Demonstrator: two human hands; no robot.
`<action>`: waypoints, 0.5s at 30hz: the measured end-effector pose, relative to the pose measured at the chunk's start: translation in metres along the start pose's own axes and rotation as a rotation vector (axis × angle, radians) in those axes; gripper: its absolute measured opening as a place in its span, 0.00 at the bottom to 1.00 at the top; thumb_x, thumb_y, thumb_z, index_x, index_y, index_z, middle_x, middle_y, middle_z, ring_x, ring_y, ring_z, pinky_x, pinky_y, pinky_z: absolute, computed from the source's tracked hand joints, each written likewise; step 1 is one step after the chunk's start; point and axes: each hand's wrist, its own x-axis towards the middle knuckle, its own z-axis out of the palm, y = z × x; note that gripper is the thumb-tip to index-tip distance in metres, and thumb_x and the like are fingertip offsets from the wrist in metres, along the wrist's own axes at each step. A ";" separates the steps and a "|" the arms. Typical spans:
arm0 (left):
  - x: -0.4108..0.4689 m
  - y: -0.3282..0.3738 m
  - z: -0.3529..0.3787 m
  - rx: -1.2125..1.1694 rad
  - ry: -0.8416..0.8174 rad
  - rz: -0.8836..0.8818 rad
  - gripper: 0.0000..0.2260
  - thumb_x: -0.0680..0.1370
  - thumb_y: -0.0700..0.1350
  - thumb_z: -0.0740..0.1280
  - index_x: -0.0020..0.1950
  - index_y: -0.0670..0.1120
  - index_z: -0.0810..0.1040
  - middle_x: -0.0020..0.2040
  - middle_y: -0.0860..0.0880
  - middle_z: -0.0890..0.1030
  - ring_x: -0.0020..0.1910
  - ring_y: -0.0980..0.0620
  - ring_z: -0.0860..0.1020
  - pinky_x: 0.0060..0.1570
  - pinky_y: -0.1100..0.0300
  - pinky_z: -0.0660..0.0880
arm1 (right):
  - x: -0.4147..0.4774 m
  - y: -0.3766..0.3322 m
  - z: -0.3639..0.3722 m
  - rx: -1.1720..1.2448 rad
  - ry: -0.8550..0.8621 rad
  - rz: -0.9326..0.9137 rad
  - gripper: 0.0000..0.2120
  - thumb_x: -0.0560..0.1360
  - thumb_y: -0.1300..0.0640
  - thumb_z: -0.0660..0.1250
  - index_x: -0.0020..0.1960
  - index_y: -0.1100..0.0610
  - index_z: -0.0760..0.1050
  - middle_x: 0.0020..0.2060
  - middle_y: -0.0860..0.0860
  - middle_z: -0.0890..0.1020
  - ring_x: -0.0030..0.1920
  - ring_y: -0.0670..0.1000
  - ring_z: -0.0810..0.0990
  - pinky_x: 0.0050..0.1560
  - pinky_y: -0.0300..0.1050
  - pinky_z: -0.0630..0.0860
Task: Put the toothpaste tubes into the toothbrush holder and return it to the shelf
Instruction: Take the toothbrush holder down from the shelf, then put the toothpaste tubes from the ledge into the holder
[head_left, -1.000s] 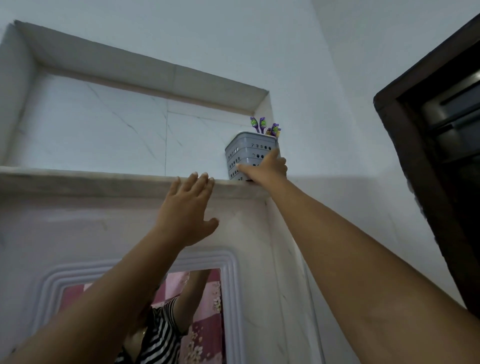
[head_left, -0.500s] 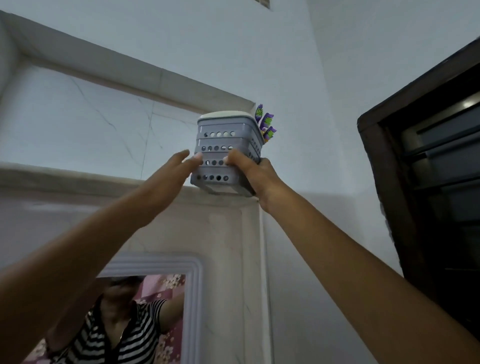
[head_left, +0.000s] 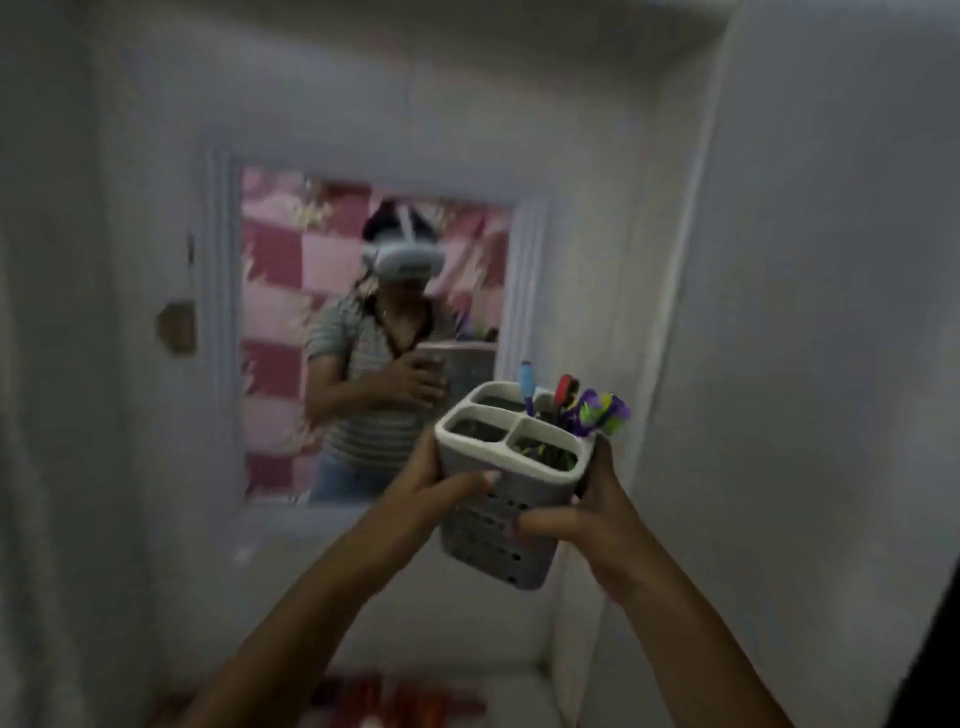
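Note:
A grey perforated toothbrush holder (head_left: 493, 540) with a white divided rim is held in mid-air in front of me, tilted slightly. My left hand (head_left: 431, 486) grips its left side and my right hand (head_left: 582, 519) grips its right side. Several toothbrushes (head_left: 592, 408) with blue, red, purple and green ends stick out of its far right compartments. The near compartments look dark inside. No toothpaste tubes can be made out; something red and blurred (head_left: 384, 701) lies low at the bottom edge. The shelf is out of frame.
A wall mirror (head_left: 270, 332) in a white frame faces me and reflects a person in a striped top holding the holder. A white wall corner (head_left: 675, 364) runs down on the right. The picture is blurred by motion.
Both hands have taken the holder off the high shelf and brought it down to chest height. The view has swung down from the shelf to the mirror.

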 end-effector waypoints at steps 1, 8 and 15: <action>-0.020 -0.028 -0.005 0.054 -0.041 -0.077 0.26 0.76 0.33 0.68 0.71 0.50 0.66 0.64 0.55 0.78 0.63 0.60 0.76 0.56 0.65 0.78 | -0.019 0.031 0.004 0.014 -0.021 0.054 0.50 0.47 0.66 0.76 0.67 0.59 0.62 0.58 0.53 0.79 0.50 0.39 0.82 0.42 0.35 0.79; -0.131 -0.151 -0.045 0.296 -0.071 -0.475 0.17 0.77 0.45 0.70 0.66 0.50 0.76 0.60 0.52 0.82 0.58 0.54 0.81 0.56 0.49 0.80 | -0.142 0.209 0.007 -0.092 -0.131 0.498 0.47 0.47 0.60 0.83 0.62 0.49 0.66 0.58 0.53 0.79 0.56 0.44 0.81 0.46 0.36 0.80; -0.188 -0.208 -0.079 0.467 0.261 -0.621 0.08 0.77 0.41 0.68 0.56 0.49 0.81 0.52 0.53 0.84 0.50 0.59 0.82 0.49 0.63 0.76 | -0.198 0.288 0.006 -0.180 -0.294 0.755 0.45 0.43 0.60 0.85 0.57 0.56 0.68 0.47 0.47 0.84 0.48 0.33 0.81 0.46 0.34 0.80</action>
